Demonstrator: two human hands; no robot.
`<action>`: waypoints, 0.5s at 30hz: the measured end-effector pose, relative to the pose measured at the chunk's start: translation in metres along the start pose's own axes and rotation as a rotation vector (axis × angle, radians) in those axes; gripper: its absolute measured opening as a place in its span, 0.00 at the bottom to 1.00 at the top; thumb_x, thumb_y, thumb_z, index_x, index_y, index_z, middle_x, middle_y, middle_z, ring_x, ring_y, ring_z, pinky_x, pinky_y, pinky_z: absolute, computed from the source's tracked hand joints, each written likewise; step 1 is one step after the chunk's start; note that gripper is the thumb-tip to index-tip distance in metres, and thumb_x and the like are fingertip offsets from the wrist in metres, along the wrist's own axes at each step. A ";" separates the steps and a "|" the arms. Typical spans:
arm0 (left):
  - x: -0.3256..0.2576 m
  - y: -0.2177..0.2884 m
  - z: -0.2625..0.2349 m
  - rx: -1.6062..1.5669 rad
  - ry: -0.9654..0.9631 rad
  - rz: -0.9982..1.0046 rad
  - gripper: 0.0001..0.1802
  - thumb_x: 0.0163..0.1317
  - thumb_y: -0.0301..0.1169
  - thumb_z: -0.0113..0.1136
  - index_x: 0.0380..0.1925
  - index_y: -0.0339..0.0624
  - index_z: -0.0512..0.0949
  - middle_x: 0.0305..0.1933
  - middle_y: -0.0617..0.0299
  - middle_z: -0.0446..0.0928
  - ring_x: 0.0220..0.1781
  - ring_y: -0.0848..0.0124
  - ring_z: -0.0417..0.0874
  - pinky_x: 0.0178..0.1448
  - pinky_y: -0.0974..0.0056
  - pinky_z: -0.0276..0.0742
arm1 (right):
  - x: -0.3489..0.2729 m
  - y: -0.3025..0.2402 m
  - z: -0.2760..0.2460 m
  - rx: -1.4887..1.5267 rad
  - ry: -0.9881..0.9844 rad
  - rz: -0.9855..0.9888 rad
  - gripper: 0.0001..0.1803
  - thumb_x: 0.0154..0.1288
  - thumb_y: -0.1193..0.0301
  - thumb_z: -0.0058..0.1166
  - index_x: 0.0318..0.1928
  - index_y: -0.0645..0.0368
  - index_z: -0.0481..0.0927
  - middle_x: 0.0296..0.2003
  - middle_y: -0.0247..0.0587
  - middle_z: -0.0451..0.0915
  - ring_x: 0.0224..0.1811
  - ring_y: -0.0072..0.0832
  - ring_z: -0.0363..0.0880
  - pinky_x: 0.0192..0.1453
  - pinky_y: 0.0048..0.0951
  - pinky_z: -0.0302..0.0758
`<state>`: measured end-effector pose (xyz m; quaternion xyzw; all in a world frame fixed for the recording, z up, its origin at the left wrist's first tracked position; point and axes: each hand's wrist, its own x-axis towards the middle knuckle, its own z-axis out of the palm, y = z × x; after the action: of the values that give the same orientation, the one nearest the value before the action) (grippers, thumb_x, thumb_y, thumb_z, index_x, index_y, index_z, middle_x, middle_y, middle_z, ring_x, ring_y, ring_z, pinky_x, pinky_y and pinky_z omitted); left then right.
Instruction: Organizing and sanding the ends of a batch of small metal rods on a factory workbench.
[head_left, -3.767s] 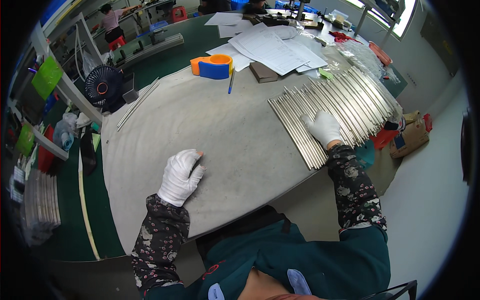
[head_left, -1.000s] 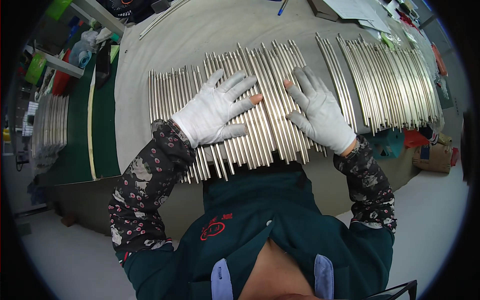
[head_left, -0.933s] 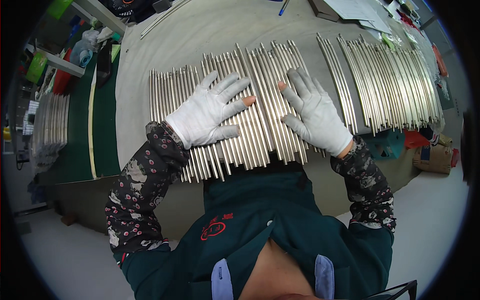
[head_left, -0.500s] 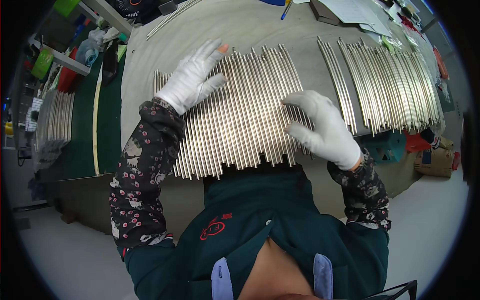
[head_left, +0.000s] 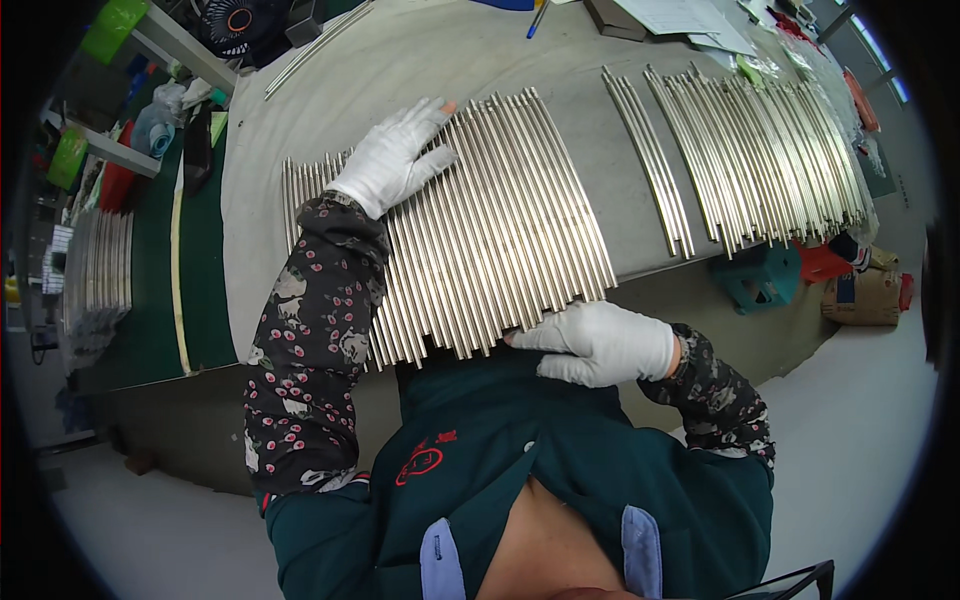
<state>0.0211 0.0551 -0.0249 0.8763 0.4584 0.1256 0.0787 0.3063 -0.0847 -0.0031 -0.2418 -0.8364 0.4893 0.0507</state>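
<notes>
A wide batch of thin shiny metal rods point(head_left: 480, 230) lies side by side on the grey table point(head_left: 420, 60) right in front of me. My left hand point(head_left: 392, 157), in a white glove, rests flat with spread fingers on the far left part of the rods. My right hand point(head_left: 598, 342), also gloved, presses its fingers against the near ends of the rods at the table's front edge. Neither hand grips a rod.
A second batch of metal rods point(head_left: 760, 150) lies to the right, with a few separate rods point(head_left: 648, 160) between. A pen point(head_left: 535, 18) and papers point(head_left: 680, 15) lie at the far side. A fan point(head_left: 235, 18) stands at the far left; a green stool point(head_left: 765, 282) and a box point(head_left: 868, 297) sit on the floor.
Both hands lay flat on the middle of the rods a second ago. The left hand has slid to the far ends, and the right hand has dropped to the near ends.
</notes>
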 end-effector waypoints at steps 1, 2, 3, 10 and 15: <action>-0.002 0.004 -0.001 0.006 -0.015 -0.012 0.37 0.66 0.59 0.40 0.67 0.46 0.59 0.72 0.50 0.57 0.73 0.55 0.55 0.74 0.54 0.52 | 0.000 0.001 0.000 -0.016 0.004 -0.001 0.22 0.62 0.65 0.55 0.55 0.60 0.75 0.43 0.51 0.80 0.42 0.46 0.80 0.49 0.36 0.77; -0.003 0.009 -0.003 0.012 -0.031 -0.021 0.37 0.66 0.59 0.40 0.67 0.47 0.59 0.72 0.50 0.56 0.73 0.54 0.55 0.73 0.54 0.53 | -0.001 0.003 0.002 -0.016 0.011 0.003 0.22 0.62 0.65 0.55 0.55 0.60 0.75 0.43 0.51 0.80 0.42 0.46 0.80 0.49 0.36 0.77; -0.004 0.014 -0.009 0.040 -0.059 -0.006 0.36 0.67 0.56 0.43 0.68 0.46 0.58 0.72 0.47 0.56 0.72 0.52 0.57 0.73 0.56 0.55 | -0.004 0.006 0.005 -0.021 0.042 -0.064 0.22 0.62 0.64 0.55 0.55 0.60 0.75 0.44 0.51 0.80 0.43 0.45 0.80 0.49 0.36 0.77; 0.040 0.006 -0.008 -0.176 0.173 0.045 0.39 0.66 0.59 0.43 0.68 0.43 0.58 0.73 0.48 0.54 0.74 0.54 0.54 0.72 0.59 0.57 | -0.031 0.008 0.002 -0.023 0.057 -0.049 0.20 0.60 0.62 0.58 0.49 0.60 0.79 0.46 0.48 0.81 0.46 0.43 0.80 0.52 0.34 0.77; 0.080 0.031 0.012 -0.181 -0.021 -0.019 0.39 0.66 0.58 0.43 0.68 0.44 0.56 0.72 0.50 0.56 0.74 0.56 0.53 0.75 0.58 0.51 | -0.035 0.013 -0.002 -0.052 0.138 0.039 0.21 0.59 0.61 0.58 0.50 0.60 0.79 0.45 0.49 0.81 0.45 0.44 0.80 0.50 0.36 0.77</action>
<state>0.0933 0.1031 -0.0167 0.8625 0.4526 0.1567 0.1635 0.3418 -0.0938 -0.0082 -0.2923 -0.8385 0.4504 0.0925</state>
